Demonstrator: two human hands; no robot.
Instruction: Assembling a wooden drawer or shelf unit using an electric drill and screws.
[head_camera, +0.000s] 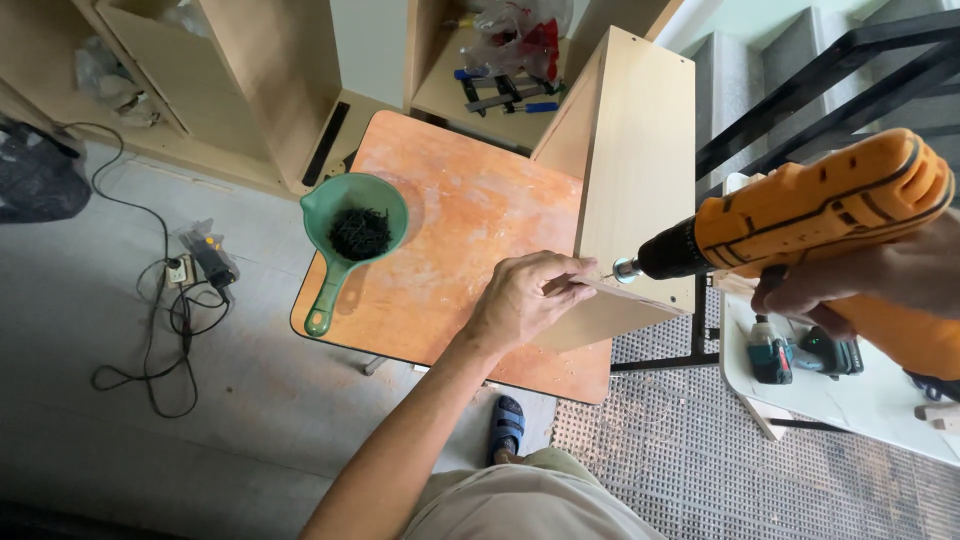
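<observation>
two hands (530, 295), two drills: one orange (800, 215), one teal (795, 352). one green scoop (345, 250), one orange table (470, 230), one wooden panel (635, 160)

A makeshift furniture workshop: unfinished cabinets (250, 70) stand on the bare floor, clamps (505, 95) lie in one, a scoop (352, 235) of black screws sits on a worn orange bench (450, 270), and a drill (800, 215) meets a panel (635, 170); a cord (150, 330) trails across the floor.
</observation>
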